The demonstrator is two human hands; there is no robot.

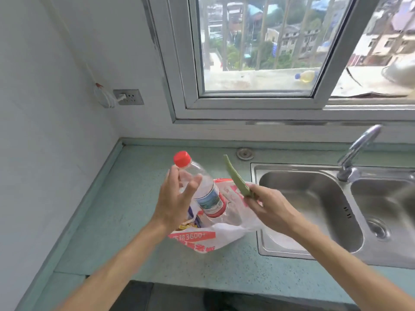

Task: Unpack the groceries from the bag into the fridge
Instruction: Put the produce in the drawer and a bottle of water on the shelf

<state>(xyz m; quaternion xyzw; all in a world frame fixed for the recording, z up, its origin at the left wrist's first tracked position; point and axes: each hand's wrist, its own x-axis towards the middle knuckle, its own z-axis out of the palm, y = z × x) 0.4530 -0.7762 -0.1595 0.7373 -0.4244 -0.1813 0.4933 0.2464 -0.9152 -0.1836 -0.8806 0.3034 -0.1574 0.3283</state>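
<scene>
Kitchen corner with a pale green counter (pixel 125 216), a steel sink (pixel 314 198) and a window (pixel 258 102)
A curved tap (pixel 357 149) stands at the back of the double sink, whose right bowl has a round drain (pixel 377 228); a small round metal cap (pixel 245 153) sits in the counter near the sink's back left corner. Left of the window, a wall socket (pixel 129 97) has a white cable (pixel 107 99) plugged in. Outside on the ledge lies a yellow bottle (pixel 306 77) with a blue cap

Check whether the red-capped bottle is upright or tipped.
Tipped. The bottle leans with its red cap toward the upper left, and its base is at the mouth of the bag.
</scene>
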